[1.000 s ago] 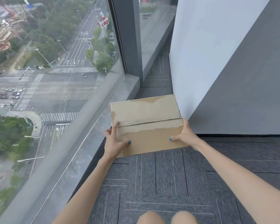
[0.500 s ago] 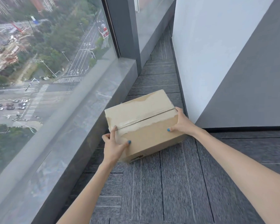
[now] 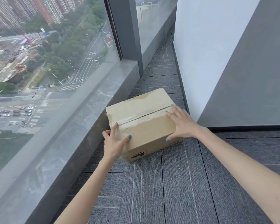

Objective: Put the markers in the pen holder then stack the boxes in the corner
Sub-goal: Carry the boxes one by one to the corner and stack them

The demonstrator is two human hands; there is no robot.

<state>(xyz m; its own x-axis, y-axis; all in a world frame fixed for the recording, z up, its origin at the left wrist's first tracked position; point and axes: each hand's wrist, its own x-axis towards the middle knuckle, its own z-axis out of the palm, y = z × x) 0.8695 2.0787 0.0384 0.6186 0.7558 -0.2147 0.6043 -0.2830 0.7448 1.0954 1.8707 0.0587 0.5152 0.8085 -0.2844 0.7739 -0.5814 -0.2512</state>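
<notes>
— Cardboard box [image 3: 145, 120]: where is it sitting?
— On ribbed grey carpet [image 3: 176, 183], between both hands. The left hand [image 3: 114, 143] is gripping its near corner, thumb on top, fingers wrapping the side.
— And the right hand [image 3: 181, 125]?
— Lying spread and flat, fingers straight, pressing the box's other end. The taped seam [image 3: 136, 118], along the long axis, is running from one hand to the other. A polished stone sill [image 3: 94, 113] is lying just beyond the left hand.

Box [image 3: 145, 110] is set on floor [image 3: 176, 183], window ledge [image 3: 103, 97] to left, wall [image 3: 200, 62] to right. Left hand [image 3: 115, 141] and right hand [image 3: 183, 125] are laid on its ends.
</notes>
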